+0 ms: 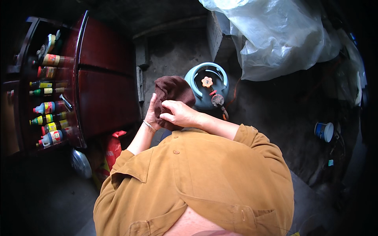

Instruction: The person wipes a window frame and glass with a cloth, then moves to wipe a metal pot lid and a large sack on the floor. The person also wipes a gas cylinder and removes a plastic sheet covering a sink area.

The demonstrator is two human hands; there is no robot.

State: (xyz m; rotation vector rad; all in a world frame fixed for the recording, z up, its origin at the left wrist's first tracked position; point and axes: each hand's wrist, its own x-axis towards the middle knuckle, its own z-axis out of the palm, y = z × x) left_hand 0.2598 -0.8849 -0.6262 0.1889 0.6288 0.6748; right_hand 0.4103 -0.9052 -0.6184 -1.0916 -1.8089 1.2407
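Observation:
A dark brown cloth (174, 88) is bunched up in front of my chest, between both hands. My left hand (152, 113) holds it from the left side, thumb up, with a bracelet at the wrist. On the near face of the cloth, my right hand (180, 113) pinches a fold between thumb and fingers. Just beyond my right forearm stands a light blue gas cylinder (206, 101) with a ring collar, an orange valve knob (207, 82) and a regulator (218, 100) joined to a hose. The underside of the cloth is hidden.
At left stands a dark red cabinet (107, 100) beside a row of sauce bottles (48, 107). Large translucent plastic sheeting (274, 44) hangs at upper right, near a concrete block (217, 38). A white and blue tub (324, 132) lies at right; a red bag (113, 150) is at lower left.

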